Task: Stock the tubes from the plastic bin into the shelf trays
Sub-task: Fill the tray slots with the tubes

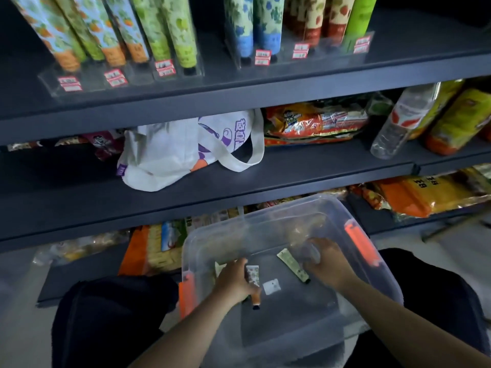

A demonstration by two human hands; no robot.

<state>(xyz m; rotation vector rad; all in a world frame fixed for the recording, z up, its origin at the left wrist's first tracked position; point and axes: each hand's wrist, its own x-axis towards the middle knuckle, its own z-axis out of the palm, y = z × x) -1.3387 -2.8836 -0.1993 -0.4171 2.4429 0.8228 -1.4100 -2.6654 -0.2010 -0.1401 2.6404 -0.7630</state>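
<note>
Both my hands reach into a clear plastic bin [268,216] with orange latches, low in front of me. My left hand [235,281] grips a small patterned tube with an orange end and black cap [253,284]. A green tube with a black cap [292,264] lies on the bin floor, and my right hand [328,264] touches it with curled fingers. A small white packet [271,286] lies between the hands. Clear shelf trays [87,83] on the top shelf hold standing patterned tubes [138,30].
A white tote bag [183,152] sits on the middle shelf beside snack packs [316,123] and a lying water bottle [401,120]. More snack bags [425,195] fill the lower shelves. My knees in dark trousers [106,314] flank the bin.
</note>
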